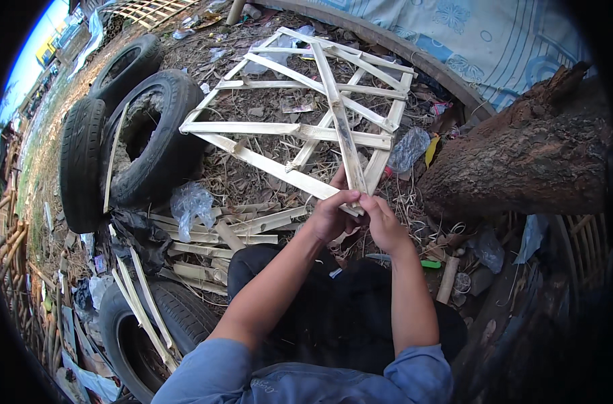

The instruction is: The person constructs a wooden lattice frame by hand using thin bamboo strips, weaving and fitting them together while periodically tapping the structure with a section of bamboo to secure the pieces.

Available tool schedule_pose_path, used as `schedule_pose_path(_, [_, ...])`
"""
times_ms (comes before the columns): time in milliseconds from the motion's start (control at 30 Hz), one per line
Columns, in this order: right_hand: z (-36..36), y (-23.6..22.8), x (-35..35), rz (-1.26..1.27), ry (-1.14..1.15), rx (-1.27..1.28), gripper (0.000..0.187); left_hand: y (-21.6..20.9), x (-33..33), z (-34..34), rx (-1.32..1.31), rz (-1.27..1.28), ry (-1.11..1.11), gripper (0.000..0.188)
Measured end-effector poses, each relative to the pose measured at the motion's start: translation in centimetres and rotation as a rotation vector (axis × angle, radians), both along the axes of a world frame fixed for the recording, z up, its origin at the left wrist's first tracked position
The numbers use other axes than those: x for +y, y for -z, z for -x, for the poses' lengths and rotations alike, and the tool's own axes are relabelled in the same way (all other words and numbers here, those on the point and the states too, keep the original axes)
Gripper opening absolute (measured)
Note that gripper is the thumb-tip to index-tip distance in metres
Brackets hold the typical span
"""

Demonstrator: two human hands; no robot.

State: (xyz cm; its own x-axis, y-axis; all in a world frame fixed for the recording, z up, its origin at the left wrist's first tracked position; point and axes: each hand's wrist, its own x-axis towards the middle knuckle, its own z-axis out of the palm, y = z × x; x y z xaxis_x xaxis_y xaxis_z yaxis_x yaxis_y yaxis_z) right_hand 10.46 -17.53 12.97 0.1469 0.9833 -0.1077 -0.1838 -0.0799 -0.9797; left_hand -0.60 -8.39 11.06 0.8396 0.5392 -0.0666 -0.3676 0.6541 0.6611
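Note:
A frame of pale split bamboo strips, crossed over one another like a lattice, tilts up from the ground in front of me. Its nearest corner, where several strips meet, is pinched in both hands. My left hand grips the left side of that corner, thumb on top. Close against it, my right hand has its thumb and fingertips closed on the end of the strips. The undersides of the fingers are hidden. Below the right wrist lies a narrow bright green piece, which looks like a tool handle.
Old tyres stand at the left, another tyre at lower left. Loose bamboo strips lie beside my left knee. A thick tree trunk stands on the right. A patterned blue sheet spreads at the back. Plastic scraps litter the soil.

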Motion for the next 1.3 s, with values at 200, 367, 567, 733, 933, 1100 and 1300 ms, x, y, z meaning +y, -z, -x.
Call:
schedule_pose_path(200, [0.4,7.7,0.5,0.123,0.038,-0.051,0.042,9.5,0.5,0.1,0.075,0.204,0.030,0.076])
schedule_pose_path(367, [0.0,9.9,-1.1,0.189,0.007,-0.044,0.043,10.1,-0.3,0.8,0.147,0.237,0.172,0.059])
schedule_pose_path(567, [0.6,12.0,-1.7,0.187,0.080,-0.147,0.045,11.6,-2.4,1.0,0.718,0.225,0.075,0.056])
schedule_pose_path(733, [-1.1,17.8,-2.7,0.218,0.026,-0.246,0.043,9.5,-2.4,2.2,0.905,-0.034,0.292,0.057])
schedule_pose_path(933, [-0.1,16.8,-2.4,0.226,0.045,-0.029,0.045,1.6,0.6,3.3,1.500,-1.140,0.607,0.057])
schedule_pose_path(1100, [0.0,17.7,-2.1,0.291,0.023,-0.104,0.043,5.5,2.3,3.5,1.360,-1.081,0.265,0.050])
schedule_pose_path(1300, [-0.6,20.7,-2.2,0.384,0.047,-0.076,0.038,7.1,0.9,1.3,1.402,-1.217,0.325,0.045])
